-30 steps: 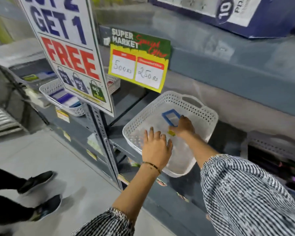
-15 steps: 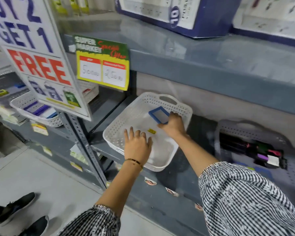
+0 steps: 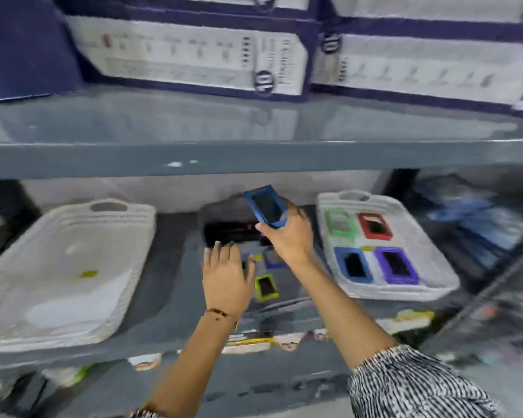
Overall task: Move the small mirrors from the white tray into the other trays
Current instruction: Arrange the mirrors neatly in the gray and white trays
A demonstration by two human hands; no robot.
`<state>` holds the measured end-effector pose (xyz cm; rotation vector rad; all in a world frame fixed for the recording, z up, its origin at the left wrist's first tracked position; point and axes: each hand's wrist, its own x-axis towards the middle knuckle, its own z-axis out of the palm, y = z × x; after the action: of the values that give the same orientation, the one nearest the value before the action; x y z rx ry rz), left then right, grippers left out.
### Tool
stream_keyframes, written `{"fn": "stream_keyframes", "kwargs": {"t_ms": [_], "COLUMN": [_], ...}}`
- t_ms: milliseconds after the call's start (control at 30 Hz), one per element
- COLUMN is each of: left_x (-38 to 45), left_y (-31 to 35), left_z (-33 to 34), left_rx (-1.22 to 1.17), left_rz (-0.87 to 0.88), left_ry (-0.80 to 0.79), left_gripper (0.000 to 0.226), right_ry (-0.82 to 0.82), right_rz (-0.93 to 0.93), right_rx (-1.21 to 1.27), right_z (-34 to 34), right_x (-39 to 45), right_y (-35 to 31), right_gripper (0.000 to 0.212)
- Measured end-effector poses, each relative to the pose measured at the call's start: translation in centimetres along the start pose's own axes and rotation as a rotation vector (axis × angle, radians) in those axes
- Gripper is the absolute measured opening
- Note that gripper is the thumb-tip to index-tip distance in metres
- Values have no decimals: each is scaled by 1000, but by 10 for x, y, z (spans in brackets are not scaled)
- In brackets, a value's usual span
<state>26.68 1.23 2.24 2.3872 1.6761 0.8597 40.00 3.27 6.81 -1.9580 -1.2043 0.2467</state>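
My right hand (image 3: 287, 233) grips a small blue-framed mirror (image 3: 265, 209), held tilted above a grey tray (image 3: 284, 300) in the middle of the shelf. In that grey tray lie a yellow-framed mirror (image 3: 266, 287) and some dark items at its back. My left hand (image 3: 226, 277) hovers flat over the grey tray's left part, fingers spread, holding nothing. The white tray (image 3: 58, 267) at the left holds only a small yellow scrap (image 3: 86, 274). Another white tray (image 3: 435, 279) at the right carries green (image 3: 340, 222), red (image 3: 374, 226), blue (image 3: 354, 264) and purple (image 3: 396, 265) framed mirrors.
A grey shelf board (image 3: 254, 158) juts out just above the trays. Blue and white boxes (image 3: 194, 55) stand on it. Dark packaged goods (image 3: 480, 224) lie at the far right. Price labels (image 3: 248, 339) stick along the lower shelf edge.
My right hand has lifted the blue mirror out of the left white tray and carried it right, over the grey tray. My left hand followed. The view swung right and up.
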Motion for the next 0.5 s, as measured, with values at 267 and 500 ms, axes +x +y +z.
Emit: {"fn": "stream_keyframes", "kwargs": {"t_ms": [267,500], "left_x": [-4,-7], "left_y": [100,103], "left_z": [61,79], "left_rx": [1,111], "left_rz": [111,63], "left_ry": [-200,-258], "left_gripper": [49,40], "right_ry": [77,-120], "right_rz": [277,445], "right_rx": [-74,-223], "right_z": [-93,-86], "right_x": [19,25], "right_y": [125,164], "right_gripper": [70,79]}}
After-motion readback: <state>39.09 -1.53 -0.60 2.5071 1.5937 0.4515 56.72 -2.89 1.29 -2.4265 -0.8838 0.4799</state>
